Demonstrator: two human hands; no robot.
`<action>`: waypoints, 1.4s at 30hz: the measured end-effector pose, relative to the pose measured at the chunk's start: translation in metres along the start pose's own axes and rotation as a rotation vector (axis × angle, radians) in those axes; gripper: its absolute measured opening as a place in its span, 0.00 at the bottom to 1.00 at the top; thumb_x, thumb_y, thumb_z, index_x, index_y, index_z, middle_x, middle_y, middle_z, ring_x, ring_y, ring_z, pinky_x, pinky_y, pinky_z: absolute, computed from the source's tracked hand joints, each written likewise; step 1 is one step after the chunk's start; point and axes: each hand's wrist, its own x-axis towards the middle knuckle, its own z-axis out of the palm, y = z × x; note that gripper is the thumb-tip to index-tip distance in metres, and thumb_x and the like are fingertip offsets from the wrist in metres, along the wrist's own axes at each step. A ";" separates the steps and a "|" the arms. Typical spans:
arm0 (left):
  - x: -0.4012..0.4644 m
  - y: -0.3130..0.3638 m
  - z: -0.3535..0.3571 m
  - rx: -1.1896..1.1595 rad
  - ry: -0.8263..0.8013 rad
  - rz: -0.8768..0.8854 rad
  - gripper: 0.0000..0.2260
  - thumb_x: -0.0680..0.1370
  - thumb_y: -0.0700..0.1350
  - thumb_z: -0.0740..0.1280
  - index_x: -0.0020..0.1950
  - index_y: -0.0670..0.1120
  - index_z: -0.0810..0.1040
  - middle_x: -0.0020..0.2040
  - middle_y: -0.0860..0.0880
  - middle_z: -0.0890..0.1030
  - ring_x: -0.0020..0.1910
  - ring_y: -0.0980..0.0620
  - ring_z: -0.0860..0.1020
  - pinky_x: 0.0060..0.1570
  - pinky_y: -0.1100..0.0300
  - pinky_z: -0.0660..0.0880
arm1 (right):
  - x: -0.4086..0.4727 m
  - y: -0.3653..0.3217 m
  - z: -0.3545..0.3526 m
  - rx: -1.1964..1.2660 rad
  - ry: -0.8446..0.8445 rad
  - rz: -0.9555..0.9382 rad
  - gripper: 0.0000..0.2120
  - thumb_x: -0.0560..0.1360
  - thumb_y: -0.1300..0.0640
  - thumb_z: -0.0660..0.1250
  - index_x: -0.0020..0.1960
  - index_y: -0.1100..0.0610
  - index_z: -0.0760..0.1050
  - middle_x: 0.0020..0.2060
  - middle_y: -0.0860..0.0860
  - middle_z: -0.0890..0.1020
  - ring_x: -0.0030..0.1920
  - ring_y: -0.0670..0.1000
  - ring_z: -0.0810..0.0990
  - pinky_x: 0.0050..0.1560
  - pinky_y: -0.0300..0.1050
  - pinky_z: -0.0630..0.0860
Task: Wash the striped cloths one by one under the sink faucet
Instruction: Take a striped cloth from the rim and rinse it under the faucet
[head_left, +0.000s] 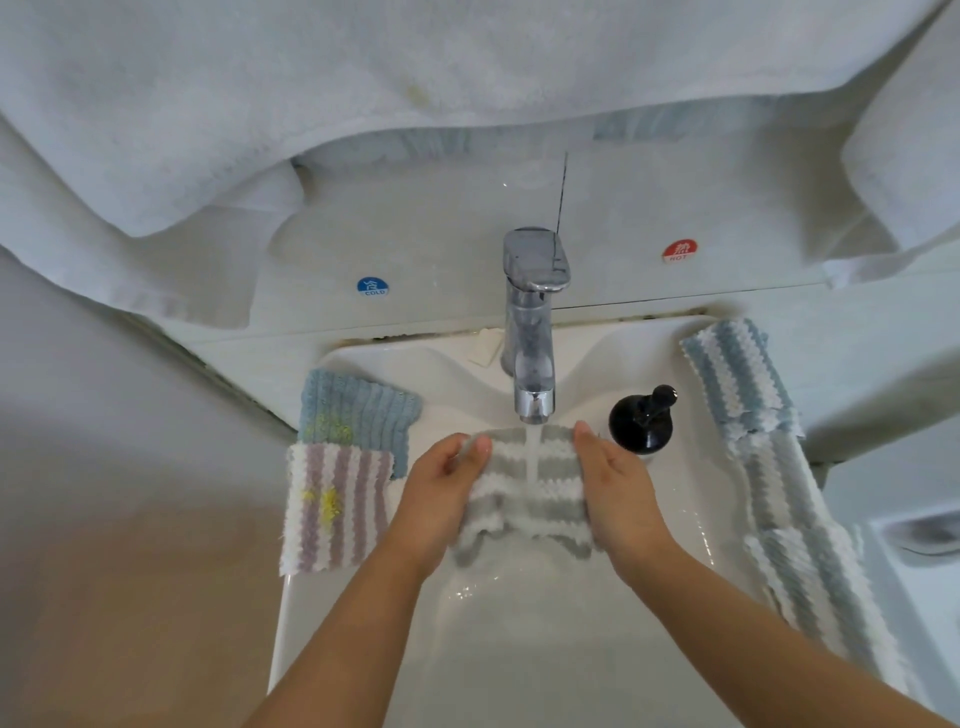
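Both hands, left (441, 493) and right (621, 499), grip the grey-striped cloth (530, 493) under the faucet (532, 332); most fingers lie hidden beneath it.

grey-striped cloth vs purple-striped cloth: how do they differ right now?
The grey-striped cloth is stretched between the left hand and right hand under running water; the purple-striped cloth lies untouched on the sink's left rim. The purple one has yellow stains; the grey shows none. Both are fluffy with white stripes.

A grey-and-white striped cloth (527, 488) hangs stretched under the running faucet (531, 322). A purple-striped cloth (335, 512) lies on the sink (363, 623) rim at left, blue-striped cloths (763, 441) at right.
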 end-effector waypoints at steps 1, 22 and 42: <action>-0.001 0.003 0.008 0.045 0.032 0.023 0.17 0.79 0.53 0.66 0.38 0.42 0.74 0.33 0.51 0.76 0.35 0.53 0.74 0.41 0.59 0.71 | -0.001 0.001 0.002 -0.016 0.005 -0.007 0.25 0.82 0.47 0.57 0.42 0.69 0.74 0.32 0.55 0.76 0.33 0.48 0.76 0.34 0.38 0.73; -0.017 0.028 0.065 0.221 0.118 -0.061 0.16 0.83 0.52 0.57 0.39 0.47 0.71 0.33 0.46 0.76 0.24 0.54 0.76 0.23 0.63 0.71 | -0.002 -0.013 0.022 -0.204 -0.008 -0.194 0.21 0.83 0.53 0.55 0.32 0.55 0.67 0.25 0.47 0.73 0.26 0.41 0.71 0.32 0.40 0.69; -0.017 0.032 0.062 0.178 0.124 -0.069 0.19 0.84 0.51 0.56 0.38 0.42 0.74 0.28 0.47 0.76 0.25 0.54 0.76 0.23 0.66 0.71 | 0.000 -0.015 0.027 -0.355 -0.023 -0.193 0.20 0.82 0.57 0.58 0.30 0.53 0.65 0.23 0.47 0.72 0.24 0.40 0.71 0.28 0.30 0.66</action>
